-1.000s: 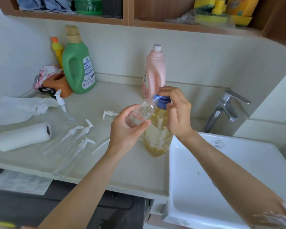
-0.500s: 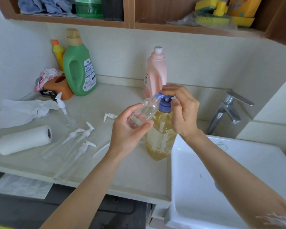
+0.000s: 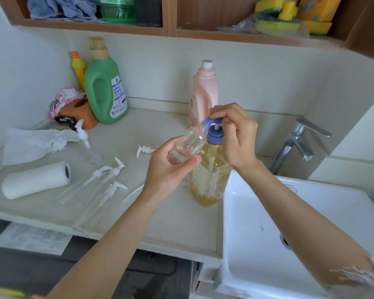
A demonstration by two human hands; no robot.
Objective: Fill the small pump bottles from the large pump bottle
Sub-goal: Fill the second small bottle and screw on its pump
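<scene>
Small pump bottle (image 3: 187,145): clear, uncapped, tilted with its mouth up against the blue spout of the large pump bottle; a little liquid sits in its lower end, so by my reading it is far from full.
Left hand (image 3: 167,169): fingers and thumb curled round the lower end of the small bottle, holding it at a slant over the counter (image 3: 171,223).
Large pump bottle (image 3: 209,171): upright on the counter just beside the sink (image 3: 300,234), amber liquid inside, blue pump head (image 3: 214,128) on top.
Right hand (image 3: 235,137): fingers curled over the pump head from above, thumb side toward the spout; the pump stem shows, so the head looks raised.
Step in hand: pumping liquid into the first small bottle.
Next move calls for: a straight push down on the head, with the small mouth held snug under the spout so nothing runs onto the counter.
Spare bottles (image 3: 91,190): several clear ones with white pumps lie to the left, apparently unfilled.
Loose pump (image 3: 145,150): lies behind the left hand, probably this bottle's own.
Further back: a paper towel roll (image 3: 35,180), a pink bottle (image 3: 203,93), a green jug (image 3: 105,87).
</scene>
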